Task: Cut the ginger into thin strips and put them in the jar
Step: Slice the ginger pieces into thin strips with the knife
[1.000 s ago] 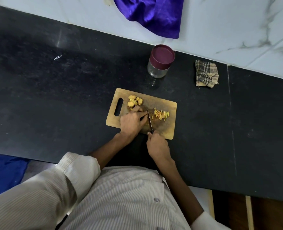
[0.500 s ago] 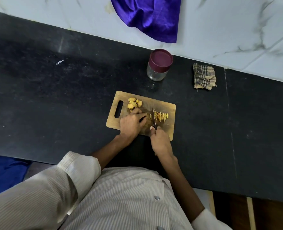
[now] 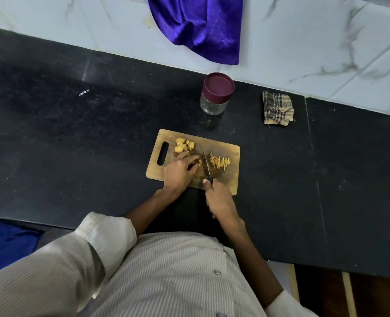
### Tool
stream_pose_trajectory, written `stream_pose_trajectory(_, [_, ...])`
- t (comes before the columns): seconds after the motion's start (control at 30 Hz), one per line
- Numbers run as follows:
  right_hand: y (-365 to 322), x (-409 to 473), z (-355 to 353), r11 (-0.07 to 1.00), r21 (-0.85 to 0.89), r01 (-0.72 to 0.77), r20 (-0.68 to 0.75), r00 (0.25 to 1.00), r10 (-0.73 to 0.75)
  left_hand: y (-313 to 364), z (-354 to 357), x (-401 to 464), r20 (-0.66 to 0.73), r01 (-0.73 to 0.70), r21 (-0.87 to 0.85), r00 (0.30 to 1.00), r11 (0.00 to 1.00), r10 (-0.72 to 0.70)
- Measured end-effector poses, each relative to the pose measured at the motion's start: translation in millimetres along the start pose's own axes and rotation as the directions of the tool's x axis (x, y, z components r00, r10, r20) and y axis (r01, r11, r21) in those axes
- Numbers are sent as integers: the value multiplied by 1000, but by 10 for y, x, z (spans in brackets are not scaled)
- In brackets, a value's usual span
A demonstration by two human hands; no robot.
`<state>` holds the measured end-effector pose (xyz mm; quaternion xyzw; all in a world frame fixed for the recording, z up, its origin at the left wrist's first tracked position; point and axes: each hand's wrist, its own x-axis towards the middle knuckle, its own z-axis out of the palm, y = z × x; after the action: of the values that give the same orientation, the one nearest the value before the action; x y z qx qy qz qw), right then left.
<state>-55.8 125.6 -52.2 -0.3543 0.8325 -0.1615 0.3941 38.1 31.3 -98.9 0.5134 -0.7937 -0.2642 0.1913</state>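
On the wooden cutting board [image 3: 226, 179], near the front edge of the black table [image 3: 75, 138], the left hand [image 3: 178, 172] pressed a ginger piece [image 3: 197, 163] down with its fingers curled over it, while the right hand [image 3: 219, 200] was wrapped round the handle of the knife [image 3: 205, 164]. The blade ran away from the person, lying between the held piece and the pile of cut strips [image 3: 219, 161] just to its right. A second before, the knife had stood nearer the person with the right hand further back; half a second before, the blade had come up against the strips; now it sat close against the left fingertips, so another slice seemed to be under way. Whether the edge had already bitten into the ginger I could not tell, since the fingers hid the contact. The pile of strips looked about the same size as before, so little new had come off in that span.

Several uncut ginger chunks [image 3: 184, 144] waited at the far left of the board, beside its handle slot. The glass jar [image 3: 215, 93] stood beyond the board with its maroon lid on and no strips visible inside. A checked cloth [image 3: 278, 108] lay to its right, and a purple cloth [image 3: 196, 26] hung against the marble wall. By my judgement, cutting was partway done and filling had not begun.
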Motion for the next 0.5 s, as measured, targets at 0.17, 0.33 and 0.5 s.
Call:
stream_pose_trajectory(0.17, [-10, 5, 6, 999, -36, 11, 8, 1000, -11, 11, -2, 3, -14, 18, -13, 1000, 1000, -18])
stream_pose_trajectory(0.33, [-8, 19, 18, 999, -46, 7, 17, 1000, -7, 24, -12, 10, -5, 25, -8, 1000, 1000, -25])
stream_pose_trajectory(0.5, [-12, 19, 18, 998, -65, 10, 17, 1000, -9, 23, -18, 3, -4, 18, 4, 1000, 1000, -18])
